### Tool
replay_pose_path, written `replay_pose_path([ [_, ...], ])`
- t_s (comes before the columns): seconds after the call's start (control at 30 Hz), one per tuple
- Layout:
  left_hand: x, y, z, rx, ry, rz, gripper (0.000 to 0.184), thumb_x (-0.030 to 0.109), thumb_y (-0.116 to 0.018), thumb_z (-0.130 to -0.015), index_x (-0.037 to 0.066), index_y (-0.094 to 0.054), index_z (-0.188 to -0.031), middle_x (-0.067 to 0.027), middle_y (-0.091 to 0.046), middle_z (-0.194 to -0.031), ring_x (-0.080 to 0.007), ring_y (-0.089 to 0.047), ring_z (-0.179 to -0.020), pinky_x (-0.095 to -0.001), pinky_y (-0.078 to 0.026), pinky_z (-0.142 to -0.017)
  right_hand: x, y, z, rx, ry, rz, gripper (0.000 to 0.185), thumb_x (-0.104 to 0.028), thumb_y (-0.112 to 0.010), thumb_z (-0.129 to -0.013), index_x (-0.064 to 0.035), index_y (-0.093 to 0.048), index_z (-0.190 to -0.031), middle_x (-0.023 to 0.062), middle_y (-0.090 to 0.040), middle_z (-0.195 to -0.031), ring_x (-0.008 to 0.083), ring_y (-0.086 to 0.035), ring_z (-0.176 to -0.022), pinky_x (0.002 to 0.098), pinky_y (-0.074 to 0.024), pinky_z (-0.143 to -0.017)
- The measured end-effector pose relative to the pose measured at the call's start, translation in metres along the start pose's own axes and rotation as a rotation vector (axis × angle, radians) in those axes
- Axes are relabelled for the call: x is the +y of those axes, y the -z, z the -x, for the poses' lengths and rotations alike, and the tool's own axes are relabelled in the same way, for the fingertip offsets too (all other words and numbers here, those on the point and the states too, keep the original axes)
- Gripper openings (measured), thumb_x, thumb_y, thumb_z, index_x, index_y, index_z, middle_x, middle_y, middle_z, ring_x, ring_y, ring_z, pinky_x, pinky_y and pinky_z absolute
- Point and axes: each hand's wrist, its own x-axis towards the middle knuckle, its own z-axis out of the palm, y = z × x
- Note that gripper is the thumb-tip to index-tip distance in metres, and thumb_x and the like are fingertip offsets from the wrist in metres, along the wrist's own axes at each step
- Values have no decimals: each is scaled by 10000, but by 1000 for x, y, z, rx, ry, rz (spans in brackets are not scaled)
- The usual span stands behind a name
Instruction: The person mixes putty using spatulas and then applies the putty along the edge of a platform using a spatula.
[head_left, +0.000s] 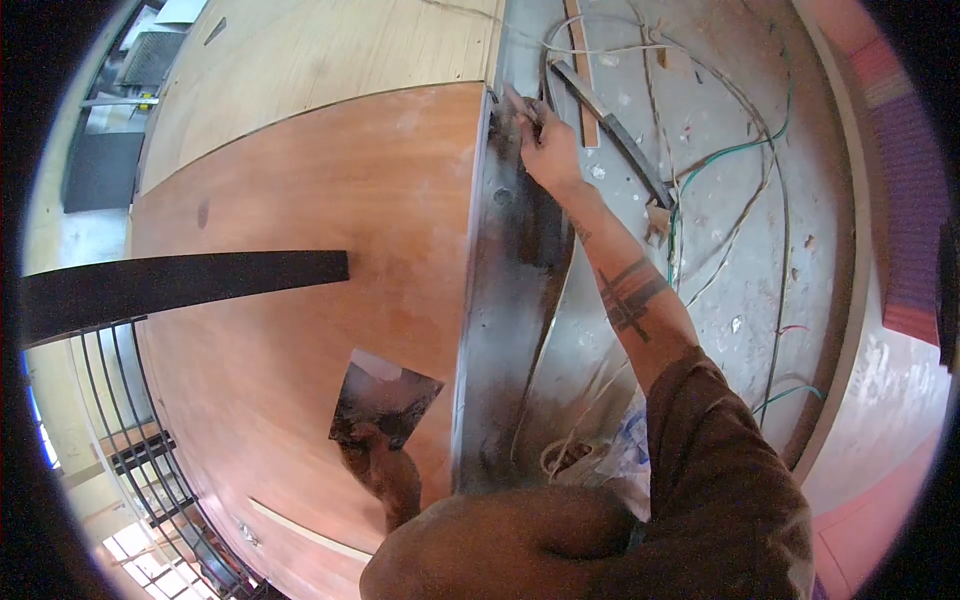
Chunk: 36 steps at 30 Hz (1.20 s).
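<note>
At the lower middle, my left hand (372, 450) grips the lower edge of a dark square sheet (385, 395) with a pale patch at its top. The sheet is over a wide reddish-brown wooden panel (290, 190). My right hand (550, 150) reaches far up to the panel's right edge, beside a pale wood panel (330, 60). Its fingers are curled together near the corner; what they hold, if anything, is blurred and too small to name. A long black board (200, 285) juts in from the left above the brown panel.
Right of the panel, the grey floor (735, 225) carries loose cables (765, 130), a dark bar (630, 150), a wooden strip (582, 70) and dark stains. A plastic bag (630, 450) lies near my right sleeve. Black metal bars (130, 400) stand at left.
</note>
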Motion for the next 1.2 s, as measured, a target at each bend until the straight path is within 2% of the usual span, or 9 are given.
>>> replay_pose_path([
  [0.6,28,-24,13,108,138,-19,355,210,-545,-999,4,-487,-1282,-138,-538,-1241,-253,-522,-1100,-385,-405,-998,1,-44,16,75,104,-40,247,-131,-573,-932,25,-603,-1121,269,-636,-1041,441,-623,-977,450,-504,-838],
  [0.7,43,-47,8,-95,248,226,411,276,-546,-1004,29,-474,-1323,-153,-531,-1279,-289,-545,-1120,-419,-456,-977,6,-4,26,-106,159,-52,260,-115,-578,-939,8,-602,-1167,261,-634,-1089,429,-630,-989,437,-506,-850],
  [0.77,57,-63,3,-386,581,343,580,365,-625,-959,84,-431,-1429,-96,-587,-1270,-263,-607,-1045,-385,-570,-794,-24,35,41,-251,134,-39,286,-132,-573,-959,3,-595,-1210,254,-634,-1130,418,-631,-1009,430,-506,-864],
  [0.87,29,-56,-16,-601,488,176,501,338,-592,-978,50,-486,-1373,-68,-637,-1150,-216,-648,-921,-338,-591,-636,-81,81,76,-324,348,-57,379,-120,-605,-887,-34,-596,-1256,206,-610,-1226,364,-602,-1103,458,-482,-907],
  [0.9,32,-67,-24,-845,823,765,419,274,-555,-987,8,-530,-1310,-68,-666,-1069,-171,-655,-843,-316,-585,-619,-94,93,91,-385,485,-32,473,-105,-622,-831,-55,-585,-1300,181,-585,-1280,353,-577,-1139,482,-469,-928],
  [0.93,46,-84,-20,-842,825,763,419,274,-555,-987,8,-530,-1310,-68,-666,-1069,-171,-655,-843,-316,-585,-619,-111,103,105,-430,596,-87,525,-127,-631,-802,-103,-580,-1324,157,-558,-1321,335,-565,-1157,483,-462,-928],
  [1.0,78,-115,0,-761,262,-377,424,258,-482,-1020,-10,-480,-1349,-139,-613,-1206,-249,-619,-1076,-364,-535,-903,-134,115,126,-472,708,-142,579,-150,-640,-773,-151,-574,-1348,132,-531,-1362,317,-552,-1175,485,-455,-928],
  [1.03,49,-98,-9,-814,474,294,413,260,-472,-1026,-4,-485,-1342,-137,-602,-1237,-254,-616,-1079,-369,-527,-911,-141,117,133,-459,803,-115,563,-132,-644,-779,-181,-586,-1337,143,-527,-1370,336,-552,-1181,484,-455,-927],
  [1.2,69,-109,-9,-593,560,293,458,325,-505,-1013,15,-469,-1348,-119,-594,-1217,-246,-605,-1058,-357,-510,-902,-113,105,122,-555,602,108,588,-170,-653,-757,-268,-586,-1333,117,-512,-1386,324,-544,-1184,476,-429,-941],
])
